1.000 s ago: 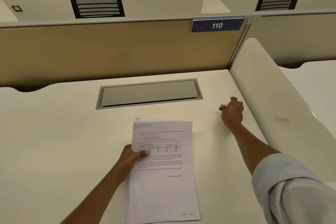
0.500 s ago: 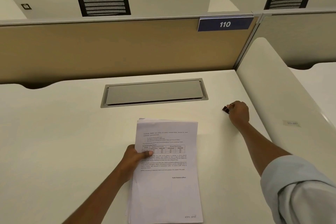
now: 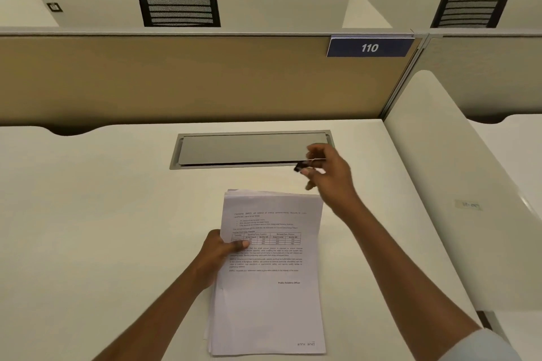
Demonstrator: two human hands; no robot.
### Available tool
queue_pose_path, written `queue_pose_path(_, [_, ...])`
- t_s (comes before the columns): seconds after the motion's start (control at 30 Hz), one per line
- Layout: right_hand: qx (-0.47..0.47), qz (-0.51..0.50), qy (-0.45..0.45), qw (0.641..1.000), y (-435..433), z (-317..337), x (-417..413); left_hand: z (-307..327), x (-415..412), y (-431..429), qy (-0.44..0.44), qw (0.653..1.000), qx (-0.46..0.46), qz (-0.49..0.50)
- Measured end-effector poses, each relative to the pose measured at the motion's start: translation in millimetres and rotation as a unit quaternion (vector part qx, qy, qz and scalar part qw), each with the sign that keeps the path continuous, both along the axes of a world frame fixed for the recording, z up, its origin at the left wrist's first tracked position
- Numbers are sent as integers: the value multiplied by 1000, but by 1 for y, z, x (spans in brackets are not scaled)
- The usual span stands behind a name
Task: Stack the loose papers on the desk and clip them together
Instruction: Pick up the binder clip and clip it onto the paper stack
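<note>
A stack of white printed papers lies on the desk in front of me, its edges roughly squared. My left hand grips the stack's left edge, thumb on the top sheet. My right hand hovers above the desk just beyond the stack's top right corner. It pinches a small black binder clip by its wire handles, black body pointing left.
A grey metal cable hatch is set into the desk behind the papers. A tan partition with a "110" sign closes the back. A white side divider borders the right. Two black chairs stand beyond.
My right hand picked the binder clip up from the desk near the right divider and carried it left, toward the stack's top right corner. The left hand stayed on the papers.
</note>
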State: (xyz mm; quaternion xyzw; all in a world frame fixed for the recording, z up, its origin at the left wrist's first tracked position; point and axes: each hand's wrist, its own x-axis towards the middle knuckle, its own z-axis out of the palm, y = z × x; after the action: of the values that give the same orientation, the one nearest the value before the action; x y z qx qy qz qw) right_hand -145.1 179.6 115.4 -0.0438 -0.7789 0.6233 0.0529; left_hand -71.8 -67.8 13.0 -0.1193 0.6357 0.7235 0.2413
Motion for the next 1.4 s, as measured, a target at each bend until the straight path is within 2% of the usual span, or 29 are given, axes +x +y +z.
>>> queue_pose_path(0.37, [73,148,-38,986,-67,17,36,10,11,-6,12,1000,5,27])
queue_pose_path(0.47, [142,152,-15,978,-75,25,40,12,13,-7,13,999,6,38])
queue_pose_path(0.83, [256,181,67,947,-90,27,56,17,21,-10,18,999,2,44])
queue_pose_path(1.0, [275,194,113,935,-91,25,62,20,23,-10,22,999,2,46])
queue_pose_path(1.13, [280,170,162,931,-94,23,67,24,26,-10,30,998,1,47])
queue_pose_path(1.4, [292,128,204,926,-101,22,76,29,30,-12,38,998,3,44])
